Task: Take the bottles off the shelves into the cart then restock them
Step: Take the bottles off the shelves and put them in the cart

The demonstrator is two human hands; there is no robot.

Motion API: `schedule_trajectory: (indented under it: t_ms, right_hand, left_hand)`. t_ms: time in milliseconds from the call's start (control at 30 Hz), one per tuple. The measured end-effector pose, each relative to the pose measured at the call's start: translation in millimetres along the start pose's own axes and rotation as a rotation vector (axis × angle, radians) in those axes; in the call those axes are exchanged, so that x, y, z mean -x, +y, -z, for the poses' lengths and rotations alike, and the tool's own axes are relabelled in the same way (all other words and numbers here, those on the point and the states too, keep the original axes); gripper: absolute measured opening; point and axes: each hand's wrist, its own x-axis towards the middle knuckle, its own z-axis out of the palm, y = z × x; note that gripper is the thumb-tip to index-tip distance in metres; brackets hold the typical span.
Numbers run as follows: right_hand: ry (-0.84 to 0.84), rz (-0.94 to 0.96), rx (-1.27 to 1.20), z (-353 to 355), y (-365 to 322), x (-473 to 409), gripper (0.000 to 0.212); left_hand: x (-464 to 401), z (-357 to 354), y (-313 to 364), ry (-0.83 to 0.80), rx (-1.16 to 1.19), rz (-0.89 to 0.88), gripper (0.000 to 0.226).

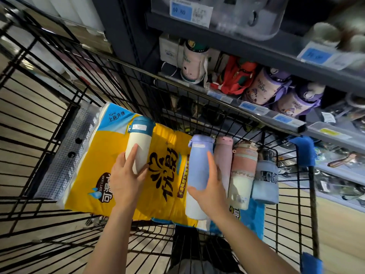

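My left hand (126, 178) grips a cream bottle with a teal lid (139, 139) over the yellow tissue pack (110, 155) in the black wire cart (59, 107). A lavender bottle (198, 165) is held in my right hand (211, 192), lying on the same pack. Beside it, toward the cart's right wall, lie a pink bottle (223, 155), a salmon-and-cream bottle (242, 171) and a pale blue bottle (265, 180).
Dark shelves (256, 50) rise beyond the cart, holding sleeved bottles: a cream one (192, 62), a red one (236, 76) and purple ones (266, 86). Blue price tags line the shelf edges. Blue padding (304, 151) wraps the cart's right corner. Wooden floor shows to the left.
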Motion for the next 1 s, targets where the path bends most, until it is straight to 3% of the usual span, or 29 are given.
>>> schedule_trajectory:
  t_ms: [200,400,700,1000]
  right_hand:
    - [0.111,0.095,-0.153,62,-2,21,0.110]
    - [0.260,0.171,-0.285,115,10,47,0.112]
    - [0.478,0.287,-0.385,229,66,92,0.107]
    - [0.765,0.331,-0.406,400,168,149,0.107]
  left_hand:
    - [4,28,59,0.126,0.065,-0.231,0.069]
    - [38,34,143,0.241,0.293,-0.389,0.059]
    - [124,12,261,0.227,0.389,-0.488,0.062]
    - [232,-60,432,0.149,0.472,-0.704,0.060]
